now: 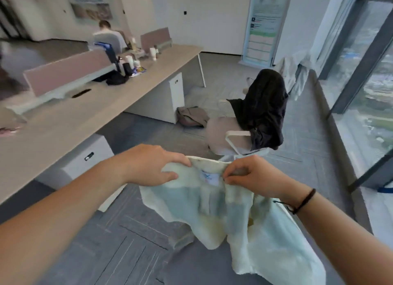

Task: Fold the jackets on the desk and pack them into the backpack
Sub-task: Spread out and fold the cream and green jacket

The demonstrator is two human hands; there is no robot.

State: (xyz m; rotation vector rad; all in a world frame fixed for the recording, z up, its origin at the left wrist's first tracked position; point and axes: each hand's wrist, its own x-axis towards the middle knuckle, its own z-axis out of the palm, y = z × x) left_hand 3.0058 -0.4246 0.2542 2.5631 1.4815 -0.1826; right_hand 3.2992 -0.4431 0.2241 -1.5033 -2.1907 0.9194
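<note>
A pale cream-and-mint jacket (pixel 234 210) hangs in the air in front of me, over the floor. My left hand (pixel 153 165) grips its collar on the left side. My right hand (pixel 253 176) pinches the collar on the right, next to a white label. The jacket's body droops down to the lower right. A grey-brown backpack (pixel 191 115) lies on the floor beside the desk pedestal. The long wooden desk (pixel 63 123) runs along the left. A black jacket (pixel 263 108) is draped over the back of a chair.
A white office chair (pixel 227 138) stands ahead on the grey carpet. Bottles, cups and a black bag sit further along the desk by pink dividers (pixel 63 70). A person sits at the far end. Tall windows (pixel 365 83) line the right side.
</note>
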